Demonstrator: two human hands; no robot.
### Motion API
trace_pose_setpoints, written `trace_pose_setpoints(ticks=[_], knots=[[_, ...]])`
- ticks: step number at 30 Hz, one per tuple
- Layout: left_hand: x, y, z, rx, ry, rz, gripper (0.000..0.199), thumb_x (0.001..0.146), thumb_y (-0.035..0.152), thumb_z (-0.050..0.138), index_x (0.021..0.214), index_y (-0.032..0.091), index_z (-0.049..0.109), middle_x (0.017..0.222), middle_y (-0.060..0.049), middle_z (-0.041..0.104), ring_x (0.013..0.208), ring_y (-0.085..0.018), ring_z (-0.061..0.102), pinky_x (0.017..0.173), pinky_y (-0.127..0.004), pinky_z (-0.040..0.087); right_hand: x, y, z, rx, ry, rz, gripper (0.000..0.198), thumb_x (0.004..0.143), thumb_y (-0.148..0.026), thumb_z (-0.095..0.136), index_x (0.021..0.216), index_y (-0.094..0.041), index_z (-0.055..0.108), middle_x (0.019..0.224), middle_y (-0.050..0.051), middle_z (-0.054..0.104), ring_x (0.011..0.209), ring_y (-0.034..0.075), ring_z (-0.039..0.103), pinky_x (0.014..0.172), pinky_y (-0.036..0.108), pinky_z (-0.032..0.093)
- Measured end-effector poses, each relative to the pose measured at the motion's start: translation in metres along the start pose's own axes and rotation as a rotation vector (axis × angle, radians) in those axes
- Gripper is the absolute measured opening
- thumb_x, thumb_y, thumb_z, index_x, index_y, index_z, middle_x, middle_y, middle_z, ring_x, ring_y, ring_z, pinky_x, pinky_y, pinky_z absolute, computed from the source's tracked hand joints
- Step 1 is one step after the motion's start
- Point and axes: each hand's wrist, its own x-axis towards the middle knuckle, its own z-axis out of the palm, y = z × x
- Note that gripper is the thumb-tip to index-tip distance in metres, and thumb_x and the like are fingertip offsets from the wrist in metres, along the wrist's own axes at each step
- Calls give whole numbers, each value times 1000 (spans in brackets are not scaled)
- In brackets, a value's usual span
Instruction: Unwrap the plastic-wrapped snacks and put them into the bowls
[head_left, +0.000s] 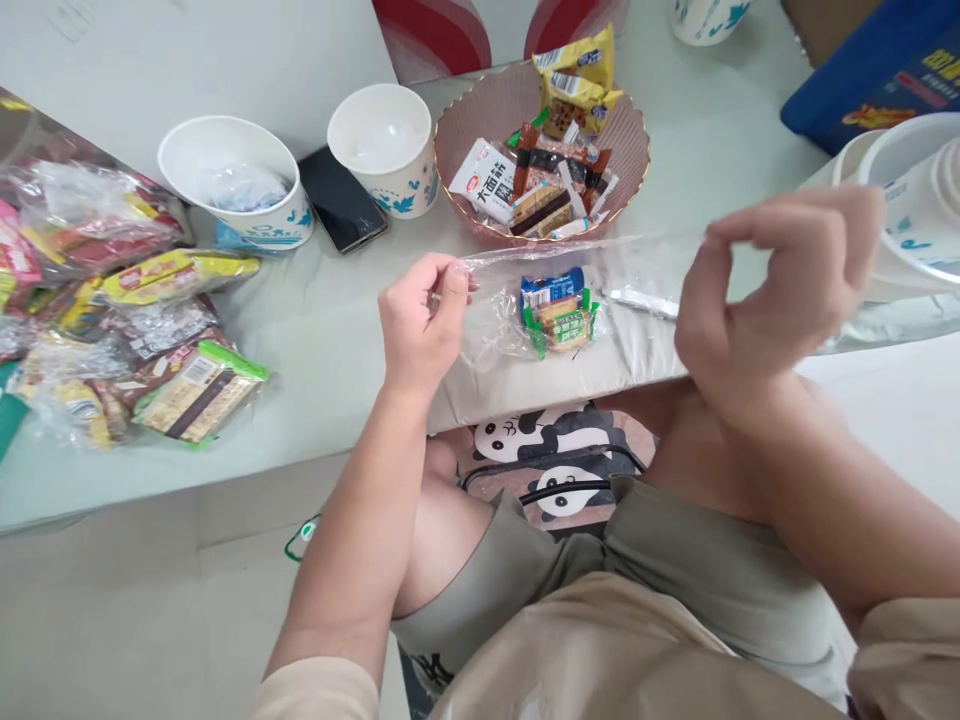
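Note:
My left hand (427,320) is closed, thumb and finger pinching the edge of a clear plastic bag (487,325). The film stretches across to my right hand (757,290), which is slightly blurred, its thumb and forefinger pinched at the far end. Between my hands, a small blue snack packet (551,290) and a green-ended snack packet (566,325) show in or behind the clear film; I cannot tell which. A thin silvery-white stick-like packet (643,303) lies to their right. Just beyond stands a pink ribbed bowl (469,115) holding several wrapped snacks.
At left lies a pile of bagged snacks (199,390). Two paper tubs (382,140) flank a black phone (341,200). Stacked white tubs (919,215) and a blue package (892,80) stand at right. The table's front edge is above my lap.

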Motion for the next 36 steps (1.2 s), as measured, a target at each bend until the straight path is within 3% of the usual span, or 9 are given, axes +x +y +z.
trace_pose_setpoints(ticks=[3,7,11,15,18,23,28,31,36], knots=[[4,-1,0,-21,8,-36,34,102,49,56,81,23,63,64,2,65,56,-11,57,56,-26,44,5,-16,15,157,-294,-215,31,91,-6,57,112,-27,66,96,5,70,82,21,66,69,33,51],[8,-2,-4,-7,5,-32,37,102,52,54,79,24,59,58,2,60,55,-12,56,57,-27,45,14,-8,46,221,-881,-213,44,89,-13,53,131,-22,64,126,13,71,108,28,70,85,40,58],[8,-1,-11,57,-23,-56,37,104,53,49,81,25,59,61,2,61,60,-14,60,61,-29,47,28,11,54,273,-1156,-267,63,82,-18,57,145,-24,58,141,11,67,118,29,68,91,42,59],[9,-2,-15,88,-43,-73,38,106,52,46,82,25,59,63,1,61,64,-15,62,62,-30,47,32,20,56,252,-1234,-348,80,76,-22,64,154,-26,50,153,9,58,130,32,61,101,47,54],[10,-3,-15,80,-47,-75,39,105,54,46,81,25,58,63,1,60,66,-15,62,63,-31,47,29,23,59,164,-1235,-360,86,72,-26,70,155,-29,48,141,10,65,122,34,62,96,47,53],[13,-10,-16,70,-9,-81,41,104,56,49,80,24,58,65,0,58,71,-16,64,69,-32,48,26,20,48,68,-1110,-354,65,73,-32,71,136,-25,59,121,12,67,108,33,61,92,45,49],[17,-21,-15,41,25,-77,44,102,62,48,82,24,60,63,0,55,69,-17,63,68,-33,47,17,16,26,101,-1138,-304,42,74,-24,63,116,-21,61,119,12,70,101,29,66,83,38,50],[17,-21,-14,51,54,-80,40,103,57,49,81,24,59,62,1,55,65,-17,61,67,-33,46,7,19,11,139,-1120,-164,41,75,-24,62,116,-24,58,105,7,74,88,25,69,75,35,51],[19,-16,-22,116,26,-151,29,101,35,52,75,23,55,58,3,58,56,-13,54,61,-30,41,-5,34,-14,397,-780,293,58,74,-34,78,123,-31,47,100,4,70,77,23,71,67,35,56]])
